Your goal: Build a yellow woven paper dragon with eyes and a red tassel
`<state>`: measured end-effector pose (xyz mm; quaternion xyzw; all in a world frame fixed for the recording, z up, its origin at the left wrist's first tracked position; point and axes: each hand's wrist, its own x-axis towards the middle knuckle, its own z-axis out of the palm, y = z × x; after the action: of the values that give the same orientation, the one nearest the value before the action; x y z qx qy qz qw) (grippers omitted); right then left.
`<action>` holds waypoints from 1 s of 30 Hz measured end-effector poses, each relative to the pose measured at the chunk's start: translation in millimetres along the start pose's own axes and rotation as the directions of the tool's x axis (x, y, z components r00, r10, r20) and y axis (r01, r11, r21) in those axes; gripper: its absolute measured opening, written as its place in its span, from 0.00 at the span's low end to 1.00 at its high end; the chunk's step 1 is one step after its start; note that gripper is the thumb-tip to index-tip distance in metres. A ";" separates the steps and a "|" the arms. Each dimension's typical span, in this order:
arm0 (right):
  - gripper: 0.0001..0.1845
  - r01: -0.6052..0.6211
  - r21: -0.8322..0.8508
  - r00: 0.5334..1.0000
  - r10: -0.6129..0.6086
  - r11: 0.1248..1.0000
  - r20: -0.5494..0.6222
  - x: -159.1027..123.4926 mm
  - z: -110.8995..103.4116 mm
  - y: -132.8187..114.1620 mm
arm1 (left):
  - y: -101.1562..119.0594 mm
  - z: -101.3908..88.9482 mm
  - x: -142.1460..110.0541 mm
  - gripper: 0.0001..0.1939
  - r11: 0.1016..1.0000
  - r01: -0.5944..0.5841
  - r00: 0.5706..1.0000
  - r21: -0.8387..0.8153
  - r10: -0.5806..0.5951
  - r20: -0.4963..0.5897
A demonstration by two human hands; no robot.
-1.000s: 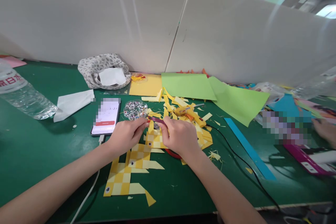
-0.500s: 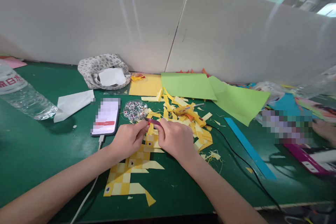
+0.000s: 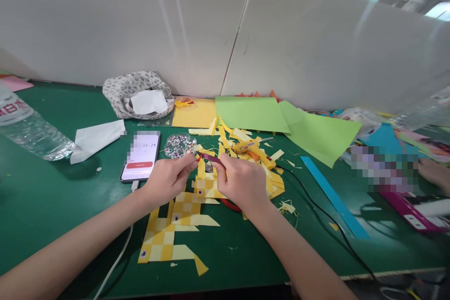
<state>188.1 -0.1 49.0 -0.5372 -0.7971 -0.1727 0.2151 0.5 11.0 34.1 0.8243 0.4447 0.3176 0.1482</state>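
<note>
My left hand (image 3: 168, 178) and my right hand (image 3: 242, 179) meet above a row of woven yellow paper fish (image 3: 183, 213) with stuck-on eyes. The right hand's fingers are closed round dark red tweezers (image 3: 210, 157), whose tip points left towards the left hand. The left hand's thumb and forefinger are pinched together at that tip; whatever sits between them is too small to make out. A round clear tray of googly eyes (image 3: 180, 145) lies just behind the hands. Something red lies partly hidden under my right wrist.
A phone (image 3: 141, 155) on a white cable lies left of the tray. Also here: a water bottle (image 3: 30, 129), white tissue (image 3: 94, 138), patterned pouch (image 3: 137, 96), yellow scraps with a glue gun (image 3: 253, 151) and black cord, green sheets (image 3: 277, 119), blue strip (image 3: 333, 199). Another person's hand (image 3: 436, 173) is far right.
Both hands shifted slightly away from me again with the tweezers, after dipping nearer half a second ago. The phone's timer reading changed. The woven fish stayed put.
</note>
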 end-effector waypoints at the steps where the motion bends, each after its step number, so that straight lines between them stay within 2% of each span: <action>1: 0.16 -0.001 -0.005 1.000 0.001 1.000 0.004 0.2 0.0 -0.7 | -0.1 -0.3 0.4 0.08 1.000 -0.005 1.000 0.000 0.005 -0.002; 3: 0.17 0.008 -0.015 1.000 -0.007 1.000 0.028 1.9 -0.4 2.7 | -1.4 -1.3 -0.9 0.08 1.000 -0.020 1.000 0.005 0.020 -0.006; 5: 0.18 -0.044 -0.065 0.998 0.047 0.997 0.050 5.3 -2.2 16.2 | -3.8 -2.0 -5.5 0.08 0.998 -0.055 0.998 0.026 0.055 -0.003; 6: 0.20 -0.107 -0.113 0.992 0.113 0.988 0.049 7.5 -3.8 26.4 | -5.2 -2.0 -8.6 0.08 0.996 -0.082 0.997 0.045 0.082 0.000; 7: 0.21 -0.222 -0.179 0.973 0.228 0.958 0.016 9.9 -5.8 38.0 | -6.4 -1.4 -11.7 0.08 0.989 -0.129 0.992 0.071 0.129 0.013; 9: 0.22 -0.432 -0.275 0.901 0.427 0.859 -0.081 13.9 -10.1 59.9 | -7.8 1.4 -16.3 0.08 0.975 -0.194 0.981 0.110 0.190 0.046; 11: 0.21 -0.499 -0.283 0.866 0.479 0.819 -0.142 16.1 -12.8 71.9 | -7.2 5.6 -17.0 0.08 0.972 -0.203 0.979 0.119 0.197 0.060; 16: 0.20 -0.346 -0.179 0.938 0.335 0.921 -0.091 15.1 -9.4 57.8 | -3.5 11.2 -10.1 0.11 0.992 -0.100 0.990 0.083 0.091 0.111; 20: 0.21 -0.279 -0.065 0.956 0.271 0.958 -0.109 12.3 -5.5 45.5 | -2.5 8.8 -9.5 0.13 1.000 0.023 0.986 -0.006 -0.021 0.165; 23: 0.20 -0.229 0.058 0.969 0.233 0.972 -0.078 9.8 -4.4 39.4 | 0.2 6.7 -9.8 0.14 0.989 0.107 0.977 -0.103 -0.085 0.193; 26: 0.19 -0.219 0.278 0.975 0.224 0.935 0.016 8.1 -4.9 29.6 | 4.8 5.0 -9.2 0.16 0.953 0.189 0.966 -0.236 -0.137 0.220; 30: 0.18 -0.310 0.567 0.950 0.223 0.764 0.219 6.9 -4.4 15.9 | 10.0 3.9 -7.9 0.18 0.873 0.268 0.949 -0.407 -0.166 0.269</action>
<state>201.3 8.8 57.1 -0.5611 -0.7390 0.1557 0.3388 6.2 -0.9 33.4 0.7448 0.4320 0.2949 0.4143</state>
